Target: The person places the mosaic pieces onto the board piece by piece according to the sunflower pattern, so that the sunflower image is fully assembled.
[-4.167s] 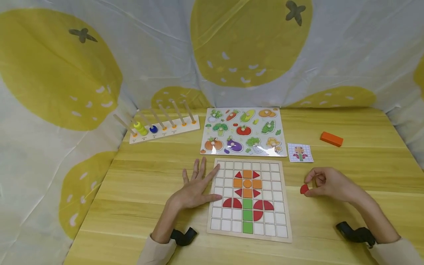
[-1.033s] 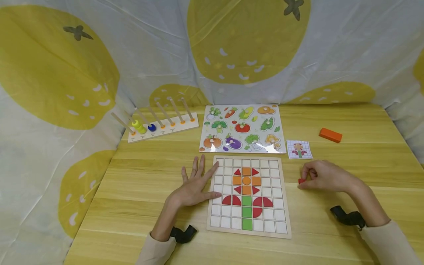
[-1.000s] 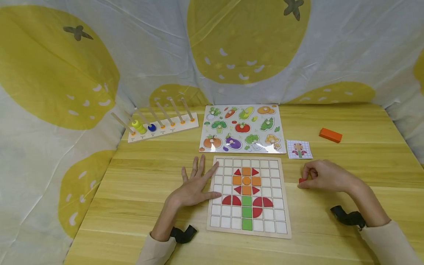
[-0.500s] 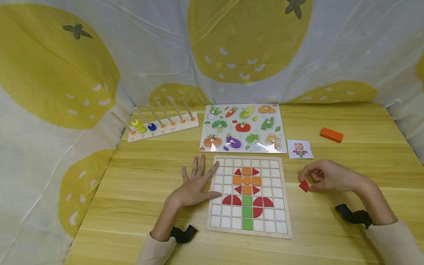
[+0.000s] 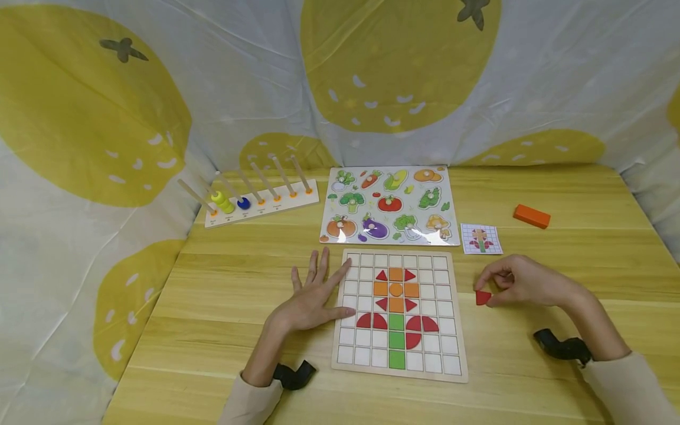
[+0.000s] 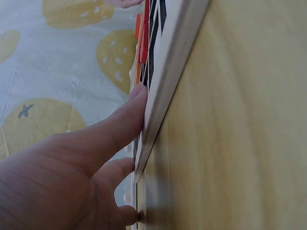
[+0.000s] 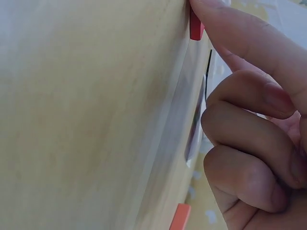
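Observation:
A wooden grid board [image 5: 350, 348] lies on the table, with a flower pattern of orange, red and green tiles [image 5: 396, 306] set into it. My left hand [image 5: 313, 298] lies flat and spread on the table, its fingers [image 6: 117, 127] touching the board's left edge [image 6: 160, 96]. My right hand [image 5: 523, 282], to the right of the board, pinches a small red tile [image 5: 482, 297] between thumb and fingers just above the table. In the right wrist view the red tile [image 7: 195, 25] shows at the tip of one finger while the other fingers [image 7: 249, 139] are curled.
A small pattern card [image 5: 480, 239] lies behind my right hand. A vegetable peg puzzle [image 5: 389, 206] sits behind the grid board, a peg rack with yellow-green and blue rings [image 5: 260, 198] at the back left, and an orange block [image 5: 531, 216] at the back right. Patterned cloth surrounds the table.
My right hand has lifted the red tile off the table, turned it in its fingers and shifted slightly toward the board. The left hand has stayed still.

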The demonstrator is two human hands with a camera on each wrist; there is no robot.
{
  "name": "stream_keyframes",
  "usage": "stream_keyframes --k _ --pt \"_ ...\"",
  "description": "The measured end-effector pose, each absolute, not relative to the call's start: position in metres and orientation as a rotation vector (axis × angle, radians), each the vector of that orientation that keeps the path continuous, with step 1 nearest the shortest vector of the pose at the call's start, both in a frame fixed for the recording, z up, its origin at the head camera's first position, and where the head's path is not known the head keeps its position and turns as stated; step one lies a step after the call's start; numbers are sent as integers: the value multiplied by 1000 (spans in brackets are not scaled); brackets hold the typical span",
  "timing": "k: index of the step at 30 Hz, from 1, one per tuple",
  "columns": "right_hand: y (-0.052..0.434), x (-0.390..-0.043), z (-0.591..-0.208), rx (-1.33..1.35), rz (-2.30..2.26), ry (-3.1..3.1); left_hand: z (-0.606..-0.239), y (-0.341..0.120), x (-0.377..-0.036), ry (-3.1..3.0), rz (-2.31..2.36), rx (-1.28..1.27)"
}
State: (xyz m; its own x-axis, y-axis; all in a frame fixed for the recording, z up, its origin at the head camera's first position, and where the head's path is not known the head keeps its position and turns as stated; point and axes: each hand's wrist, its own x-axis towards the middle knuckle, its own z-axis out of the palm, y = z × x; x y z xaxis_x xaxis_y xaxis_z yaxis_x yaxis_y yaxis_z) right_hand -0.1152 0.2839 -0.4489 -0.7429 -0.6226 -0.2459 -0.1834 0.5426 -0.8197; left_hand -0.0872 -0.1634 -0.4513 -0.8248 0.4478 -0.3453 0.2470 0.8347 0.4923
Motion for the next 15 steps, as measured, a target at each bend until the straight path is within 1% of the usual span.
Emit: stream_keyframes --k 7,15 --pt "282 -116 -451 -682 -1151 2234 -452 -164 -87 2562 596 514" --pt "280 -115 -449 -603 -1111 2287 -453 -164 -88 2561 595 520"
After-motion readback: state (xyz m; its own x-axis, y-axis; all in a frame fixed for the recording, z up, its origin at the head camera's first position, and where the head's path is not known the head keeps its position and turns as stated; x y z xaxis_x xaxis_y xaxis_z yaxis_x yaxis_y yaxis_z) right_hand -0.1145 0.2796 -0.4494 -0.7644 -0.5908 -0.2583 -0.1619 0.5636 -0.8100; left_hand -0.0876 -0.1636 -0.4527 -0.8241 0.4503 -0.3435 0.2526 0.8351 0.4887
